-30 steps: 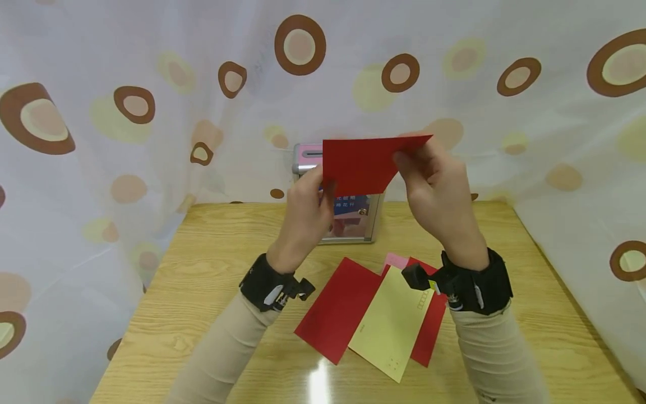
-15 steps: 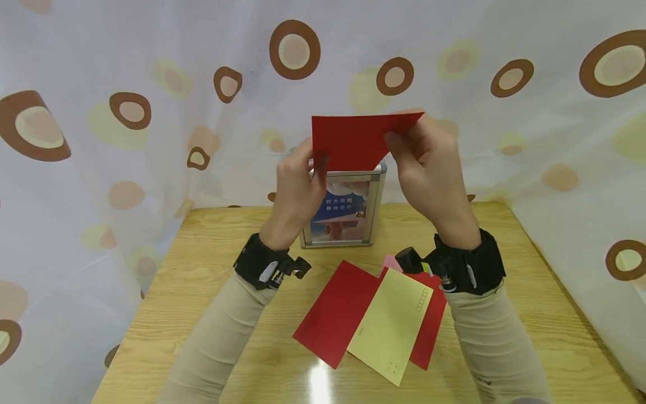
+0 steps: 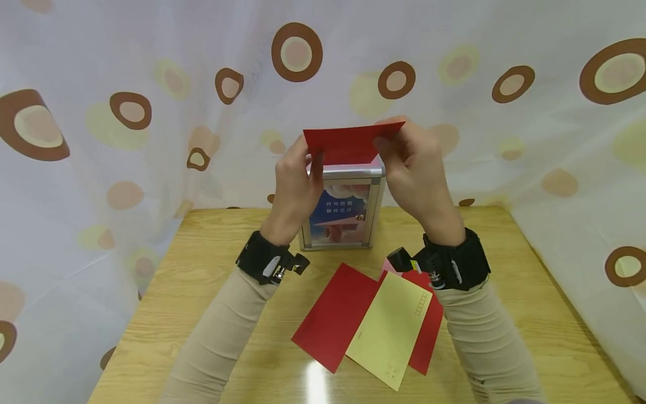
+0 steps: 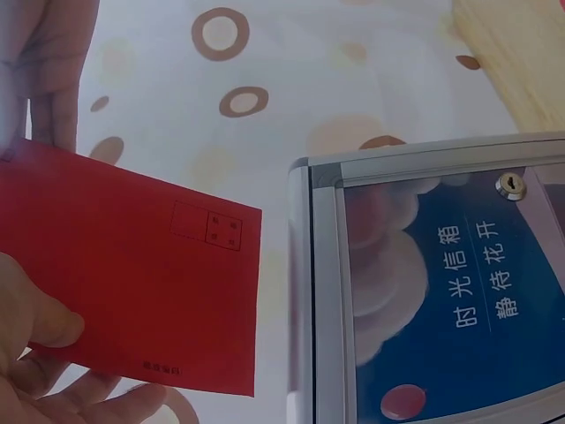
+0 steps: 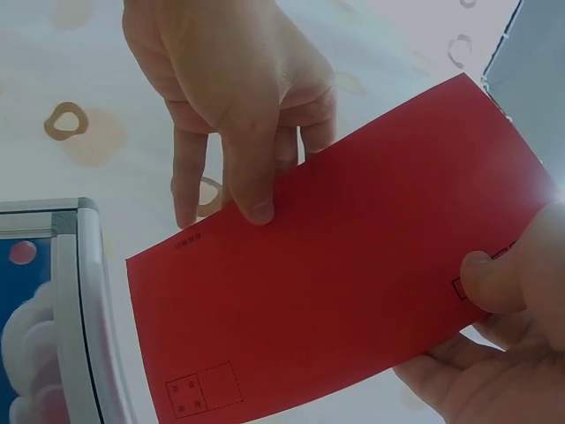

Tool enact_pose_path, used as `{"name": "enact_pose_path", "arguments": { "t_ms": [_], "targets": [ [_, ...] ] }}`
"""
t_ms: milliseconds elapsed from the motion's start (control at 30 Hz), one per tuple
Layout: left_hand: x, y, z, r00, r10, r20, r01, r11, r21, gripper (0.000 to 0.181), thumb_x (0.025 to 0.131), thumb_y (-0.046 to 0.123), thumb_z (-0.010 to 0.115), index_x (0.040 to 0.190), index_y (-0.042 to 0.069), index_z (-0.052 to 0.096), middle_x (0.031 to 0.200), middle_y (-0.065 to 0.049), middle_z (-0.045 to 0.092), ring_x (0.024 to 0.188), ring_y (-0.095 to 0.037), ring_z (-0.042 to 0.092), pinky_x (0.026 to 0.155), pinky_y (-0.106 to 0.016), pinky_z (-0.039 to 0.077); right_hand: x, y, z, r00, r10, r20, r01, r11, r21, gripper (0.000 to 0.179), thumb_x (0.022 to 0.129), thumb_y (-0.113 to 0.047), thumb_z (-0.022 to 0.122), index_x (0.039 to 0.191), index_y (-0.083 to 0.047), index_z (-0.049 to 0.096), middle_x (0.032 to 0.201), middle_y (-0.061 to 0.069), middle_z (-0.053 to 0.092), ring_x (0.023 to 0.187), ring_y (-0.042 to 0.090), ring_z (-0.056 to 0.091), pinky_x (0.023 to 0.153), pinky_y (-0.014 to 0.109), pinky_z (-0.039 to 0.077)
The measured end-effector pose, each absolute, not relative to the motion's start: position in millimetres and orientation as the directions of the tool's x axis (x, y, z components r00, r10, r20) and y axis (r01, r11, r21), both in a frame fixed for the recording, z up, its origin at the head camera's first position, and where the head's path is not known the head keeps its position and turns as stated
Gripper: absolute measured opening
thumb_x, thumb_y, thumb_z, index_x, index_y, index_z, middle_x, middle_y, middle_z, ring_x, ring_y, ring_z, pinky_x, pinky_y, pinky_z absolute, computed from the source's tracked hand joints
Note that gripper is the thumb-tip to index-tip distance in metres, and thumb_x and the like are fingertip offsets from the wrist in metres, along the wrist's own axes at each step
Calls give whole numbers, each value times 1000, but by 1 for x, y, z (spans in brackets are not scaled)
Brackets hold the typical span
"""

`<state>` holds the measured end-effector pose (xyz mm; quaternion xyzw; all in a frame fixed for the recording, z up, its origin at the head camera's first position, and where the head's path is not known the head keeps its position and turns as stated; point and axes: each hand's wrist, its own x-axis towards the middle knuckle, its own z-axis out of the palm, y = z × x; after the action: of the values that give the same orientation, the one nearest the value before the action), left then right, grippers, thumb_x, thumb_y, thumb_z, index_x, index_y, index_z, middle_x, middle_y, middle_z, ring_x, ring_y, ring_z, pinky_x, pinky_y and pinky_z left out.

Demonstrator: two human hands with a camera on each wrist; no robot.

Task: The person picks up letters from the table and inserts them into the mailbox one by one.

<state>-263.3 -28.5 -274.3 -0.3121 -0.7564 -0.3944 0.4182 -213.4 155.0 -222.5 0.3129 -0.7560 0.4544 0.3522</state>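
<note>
Red envelope point(image 3: 348, 145) clamped between the fingers point(image 4: 60, 322) of both hands, held in the air.
Left hand point(image 3: 299, 185) and right hand point(image 3: 418, 171) pinch its opposite long edges, thumbs on the printed face. Silver-framed box point(image 3: 340, 216) near it, a gap between them in the left wrist view. Nearer the person, on the wooden tabletop point(image 3: 217, 247), a yellow envelope point(image 3: 391, 328) partly covers other red envelopes point(image 3: 330, 314); behind the box, a patterned sheet point(image 3: 333, 95).

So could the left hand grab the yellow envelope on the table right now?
Probably not: the left hand is pinching the raised red envelope. Nothing covers the yellow envelope, though, so an emptied hand could likely reach it.
</note>
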Motion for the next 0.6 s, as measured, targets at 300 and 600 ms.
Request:
{"name": "enact_pose_path", "arguments": {
  "t_ms": [300,600],
  "targets": [
    [-266,-29,-275,-455,147,878,799,503,330,21,96,0,54,117,-1,57,114,-16,66,115,-21,59,87,-45,56,-225,159,-229,-555,-168,815,-791,409,-455,19,94,4,56,112,4,63,107,13,69,94,19,64,87,26,55],
    [-269,-28,-269,-425,148,893,806,511,299,19,97,-3,52,114,-1,59,111,-17,67,110,-24,62,85,-43,57,-226,159,-225,-556,-163,815,-791,405,-458,20,94,4,56,113,5,62,106,14,69,91,21,63,83,17,52]
  ]
}}
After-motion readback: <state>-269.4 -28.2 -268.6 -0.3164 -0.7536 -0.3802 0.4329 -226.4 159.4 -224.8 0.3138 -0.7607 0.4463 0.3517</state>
